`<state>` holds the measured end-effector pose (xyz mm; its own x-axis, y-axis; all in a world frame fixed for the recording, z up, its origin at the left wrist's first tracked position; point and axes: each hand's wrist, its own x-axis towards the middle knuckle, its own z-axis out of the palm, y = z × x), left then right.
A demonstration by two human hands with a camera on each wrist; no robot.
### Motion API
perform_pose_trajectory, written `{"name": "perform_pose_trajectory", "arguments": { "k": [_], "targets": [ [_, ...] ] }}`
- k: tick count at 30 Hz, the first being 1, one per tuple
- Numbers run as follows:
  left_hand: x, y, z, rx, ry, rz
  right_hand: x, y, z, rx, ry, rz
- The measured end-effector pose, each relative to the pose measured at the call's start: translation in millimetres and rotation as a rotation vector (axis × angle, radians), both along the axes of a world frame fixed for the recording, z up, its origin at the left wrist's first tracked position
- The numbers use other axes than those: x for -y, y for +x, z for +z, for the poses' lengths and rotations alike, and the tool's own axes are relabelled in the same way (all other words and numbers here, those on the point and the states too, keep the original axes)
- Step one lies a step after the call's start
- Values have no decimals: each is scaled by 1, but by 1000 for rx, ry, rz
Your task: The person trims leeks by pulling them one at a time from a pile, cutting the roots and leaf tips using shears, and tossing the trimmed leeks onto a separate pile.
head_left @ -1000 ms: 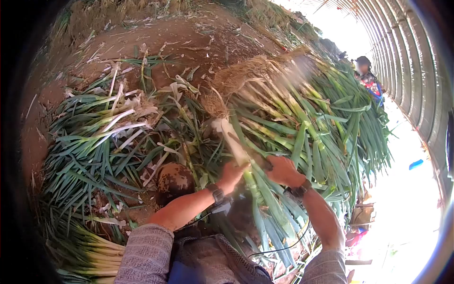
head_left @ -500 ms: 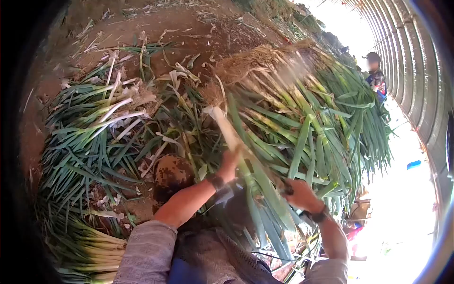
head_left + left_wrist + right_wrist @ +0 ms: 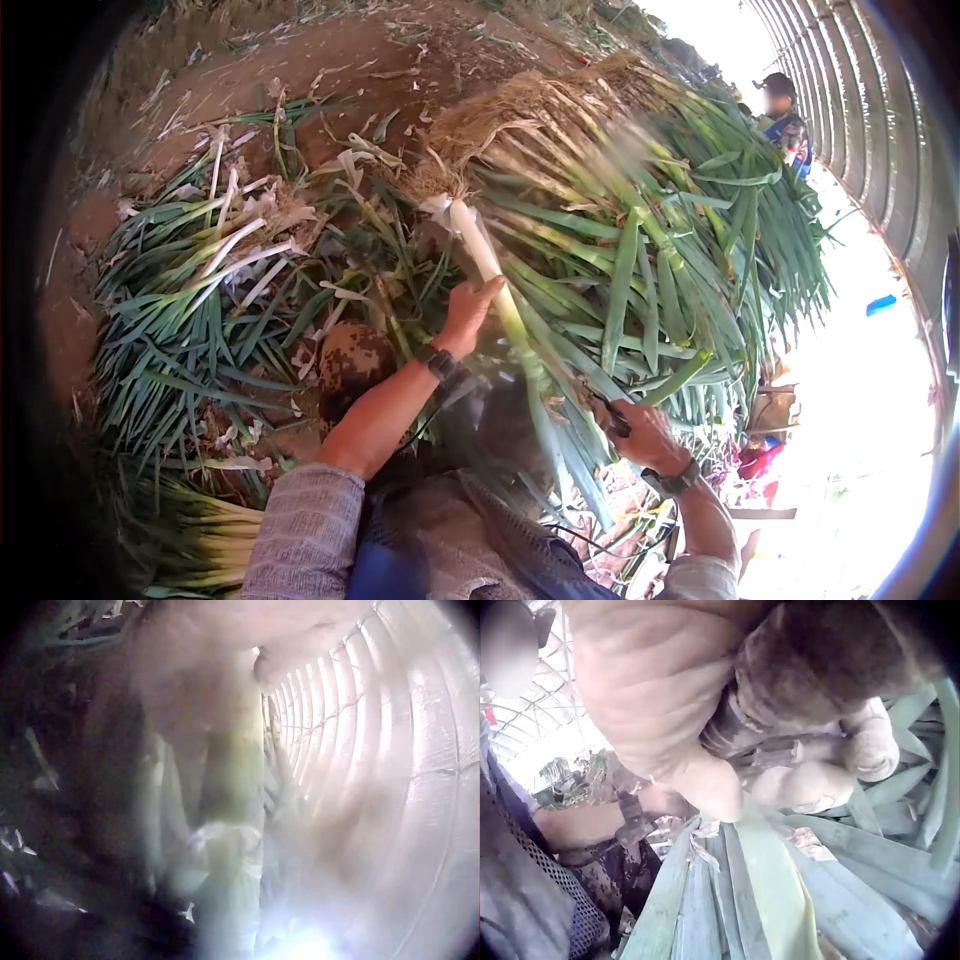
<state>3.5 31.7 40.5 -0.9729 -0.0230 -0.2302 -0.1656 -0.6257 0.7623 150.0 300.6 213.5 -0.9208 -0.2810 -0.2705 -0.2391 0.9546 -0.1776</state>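
Note:
A large leek [image 3: 478, 240] slants across the head view, its pale shaft toward the pile and its green leaves toward the wearer. My left hand [image 3: 468, 318] grips it on the lower white shaft. In the left wrist view the pale green stalk [image 3: 234, 769] runs down from blurred fingers. My right hand [image 3: 648, 435] is at the leafy end, to the right of the leaves. In the right wrist view its curled fingers hold a brownish dry leaf strip [image 3: 799, 750], with a dark brown cover on one digit [image 3: 832, 664]. Green leaves [image 3: 769, 877] spread below that hand.
A big pile of rooted leeks [image 3: 690, 230] lies ahead to the right. Cleaned leeks [image 3: 190, 320] are heaped at left, another bundle [image 3: 225, 535] at lower left. Leaf scraps litter the soil [image 3: 370, 60]. A person [image 3: 785, 125] is at far right by the ribbed tunnel wall [image 3: 880, 130].
My right hand has moved down and right along the leaves, away from the left hand. The left hand keeps its grip on the shaft, shifting slightly up and left in view.

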Motion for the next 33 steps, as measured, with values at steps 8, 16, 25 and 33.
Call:
{"name": "perform_pose_trajectory", "arguments": {
  "k": [8,16,25,33],
  "targets": [
    [7,-13,-21,-8,-167,-88,-34,43,-27,-88,-107,18],
    [9,-10,-15,-20,-120,-103,-11,39,-13,-97,-107,17],
    [6,5,7,115,187,-82,1,14,-28,-116,-13,45],
    [7,11,16,39,-59,-38,28,-46,-39,-143,38,5]
  ]
}}
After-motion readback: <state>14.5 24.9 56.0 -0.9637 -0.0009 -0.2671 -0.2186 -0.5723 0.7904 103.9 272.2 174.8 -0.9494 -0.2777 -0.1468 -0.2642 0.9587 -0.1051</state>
